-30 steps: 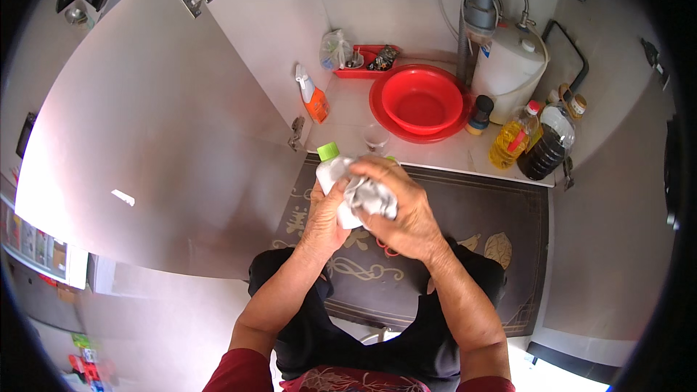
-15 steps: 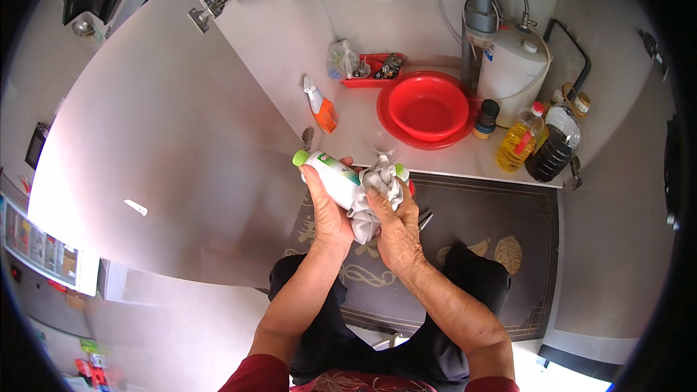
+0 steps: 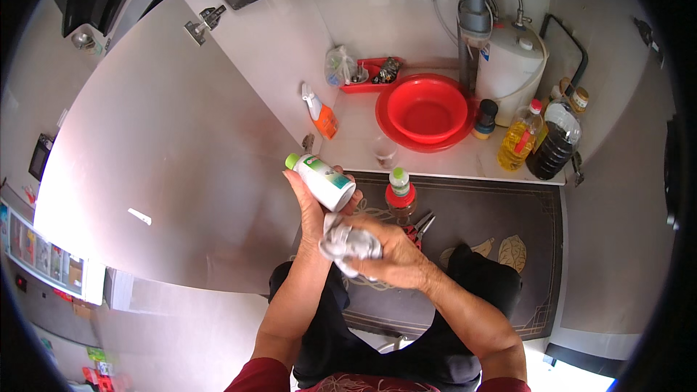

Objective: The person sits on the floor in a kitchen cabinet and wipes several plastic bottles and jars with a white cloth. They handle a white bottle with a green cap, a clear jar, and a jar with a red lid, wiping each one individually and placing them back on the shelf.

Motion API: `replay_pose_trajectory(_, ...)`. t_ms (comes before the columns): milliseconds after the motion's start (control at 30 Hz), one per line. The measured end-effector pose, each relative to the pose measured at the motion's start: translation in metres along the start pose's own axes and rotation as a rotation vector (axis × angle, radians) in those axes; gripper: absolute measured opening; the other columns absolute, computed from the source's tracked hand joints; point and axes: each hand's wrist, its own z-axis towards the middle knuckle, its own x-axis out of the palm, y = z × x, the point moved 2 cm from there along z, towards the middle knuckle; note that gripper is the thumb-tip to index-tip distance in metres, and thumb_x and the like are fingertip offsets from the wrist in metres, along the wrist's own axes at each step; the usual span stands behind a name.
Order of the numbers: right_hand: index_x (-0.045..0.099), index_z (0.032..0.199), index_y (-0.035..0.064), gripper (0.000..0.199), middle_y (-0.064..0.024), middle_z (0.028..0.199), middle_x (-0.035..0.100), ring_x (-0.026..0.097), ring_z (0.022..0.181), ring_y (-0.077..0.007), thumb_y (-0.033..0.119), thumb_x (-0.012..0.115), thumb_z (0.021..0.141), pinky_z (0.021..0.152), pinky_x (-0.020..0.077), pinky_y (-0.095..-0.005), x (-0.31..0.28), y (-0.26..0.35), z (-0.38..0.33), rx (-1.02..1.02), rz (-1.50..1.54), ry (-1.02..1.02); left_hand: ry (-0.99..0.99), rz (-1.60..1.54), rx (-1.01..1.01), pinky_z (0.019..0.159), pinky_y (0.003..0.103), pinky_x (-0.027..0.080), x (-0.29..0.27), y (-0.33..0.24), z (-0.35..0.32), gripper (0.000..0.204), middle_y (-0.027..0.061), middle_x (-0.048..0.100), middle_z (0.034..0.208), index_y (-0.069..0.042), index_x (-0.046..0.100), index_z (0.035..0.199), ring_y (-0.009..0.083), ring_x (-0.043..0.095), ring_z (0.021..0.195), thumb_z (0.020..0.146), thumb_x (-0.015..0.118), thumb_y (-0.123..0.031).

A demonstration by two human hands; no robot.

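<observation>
My left hand (image 3: 314, 207) holds a white plastic bottle (image 3: 324, 181) with a green cap, tilted with the cap up and to the left. My right hand (image 3: 388, 258) is closed on a crumpled grey-white cloth (image 3: 347, 242), just below the bottle's base and against my left wrist. A small bottle (image 3: 399, 194) with a green cap and red band stands on the dark mat just right of my hands, with pliers (image 3: 420, 227) lying beside it.
Inside the open under-sink cabinet sit a red basin (image 3: 426, 110), an orange-and-white spray bottle (image 3: 320, 112), a red tray (image 3: 372, 75), a clear cup (image 3: 384, 151), oil bottles (image 3: 520, 141) and a white tank (image 3: 512, 67). The cabinet door (image 3: 167, 167) hangs open at left. A dark patterned mat (image 3: 501, 247) covers the floor.
The cloth has come off the bottle and moved down below it in my right hand. The bottle is now uncovered and tilted in my left hand.
</observation>
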Motion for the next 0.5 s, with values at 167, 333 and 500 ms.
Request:
replay_pose_trajectory(167,0.052,0.117,0.0061,0.041,-0.004,0.102,0.061,0.057,0.094,-0.0107,0.005,0.066,0.079,0.081,0.0481,-0.0276,-0.02,0.022,-0.003,0.166,0.175,-0.112,0.16,-0.132,-0.007,0.072,0.04,0.053,-0.003,-0.009,-0.001,0.058,0.0068,0.061,0.09,-0.018,0.055,0.106,0.0241,0.06,0.083,0.077,0.05,-0.068)
replay_pose_trajectory(333,0.049,0.119,-0.0015,0.043,-0.0061,0.096,0.062,0.056,0.09,-0.0099,0.011,0.067,0.082,0.079,0.0473,-0.0253,-0.019,0.002,0.013,0.111,0.236,-0.399,0.139,-0.152,0.007,0.078,0.041,0.049,0.002,0.004,0.0,0.062,0.0064,0.06,0.093,-0.022,0.052,0.114,0.0247,0.059,0.086,0.073,0.056,-0.067)
replay_pose_trajectory(500,0.052,0.111,-0.0046,0.038,-0.0103,0.092,0.061,0.056,0.086,-0.0144,0.013,0.066,0.08,0.078,0.0473,-0.0302,-0.006,-0.016,0.022,0.193,0.113,-0.455,0.068,-0.046,0.065,0.088,0.04,0.045,-0.016,0.014,0.005,0.07,0.0023,0.057,0.102,-0.02,0.048,0.12,0.0217,0.054,0.099,0.072,0.055,-0.07)
